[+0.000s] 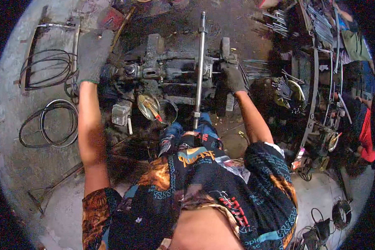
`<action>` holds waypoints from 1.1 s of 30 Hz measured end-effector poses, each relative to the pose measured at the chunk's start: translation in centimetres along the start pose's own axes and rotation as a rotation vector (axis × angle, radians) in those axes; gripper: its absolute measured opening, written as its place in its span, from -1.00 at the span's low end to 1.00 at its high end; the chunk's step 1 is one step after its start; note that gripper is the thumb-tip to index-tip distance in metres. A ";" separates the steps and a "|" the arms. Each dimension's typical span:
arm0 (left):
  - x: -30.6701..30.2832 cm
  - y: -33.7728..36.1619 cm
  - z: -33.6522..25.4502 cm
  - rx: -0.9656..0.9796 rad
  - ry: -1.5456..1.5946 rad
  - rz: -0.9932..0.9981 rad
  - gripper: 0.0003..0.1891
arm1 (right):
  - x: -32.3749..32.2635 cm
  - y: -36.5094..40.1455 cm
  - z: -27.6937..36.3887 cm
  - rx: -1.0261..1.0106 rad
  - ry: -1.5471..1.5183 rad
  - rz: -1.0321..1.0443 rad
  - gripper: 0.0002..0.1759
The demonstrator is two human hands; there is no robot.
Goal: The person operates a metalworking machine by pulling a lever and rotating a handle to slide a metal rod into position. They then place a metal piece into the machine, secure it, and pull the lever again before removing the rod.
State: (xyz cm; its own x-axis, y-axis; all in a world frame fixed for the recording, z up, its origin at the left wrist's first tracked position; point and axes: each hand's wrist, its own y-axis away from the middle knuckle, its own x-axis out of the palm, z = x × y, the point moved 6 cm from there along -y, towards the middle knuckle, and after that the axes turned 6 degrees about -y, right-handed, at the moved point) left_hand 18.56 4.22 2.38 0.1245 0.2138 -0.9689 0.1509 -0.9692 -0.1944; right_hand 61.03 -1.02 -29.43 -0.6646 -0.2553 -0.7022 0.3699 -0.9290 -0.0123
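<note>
Seemingly for steadiness, right hand [233, 77] grips the machine [171, 71] beside the rod [200, 71]; left hand [93, 54] hovers, fingers extended.

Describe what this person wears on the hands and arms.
The left hand and right hand are both gloved in dark grey, grimy fabric that ends at the wrist. Below the gloves the forearms are uncovered. The left sleeve and right sleeve are short, from a black shirt printed with orange-brown and teal patterns.
</note>
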 end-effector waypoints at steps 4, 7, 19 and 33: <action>0.5 0.1 -0.4 0.091 -0.114 0.020 -0.55 | 0.8 0.9 -0.3 0.270 -0.053 0.100 -0.69; 0.1 0.5 -1.5 0.063 -0.165 0.069 -0.61 | 1.3 0.2 0.5 0.098 0.045 0.082 -0.64; 1.9 0.4 -1.2 0.060 0.050 -0.046 -0.53 | 2.0 7.8 13.8 -0.114 -0.042 0.511 -0.65; 5.8 -1.6 -1.9 0.098 0.042 -0.054 -0.55 | -2.1 -9.5 17.6 -0.396 0.093 0.312 -0.41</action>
State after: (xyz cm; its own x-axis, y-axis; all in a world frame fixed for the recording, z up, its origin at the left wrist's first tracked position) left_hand 20.88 7.28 -2.64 0.1605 0.2688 -0.9497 0.0620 -0.9630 -0.2621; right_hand 47.54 3.64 -15.31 -0.4291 -0.4625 -0.7759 0.7713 -0.6347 -0.0482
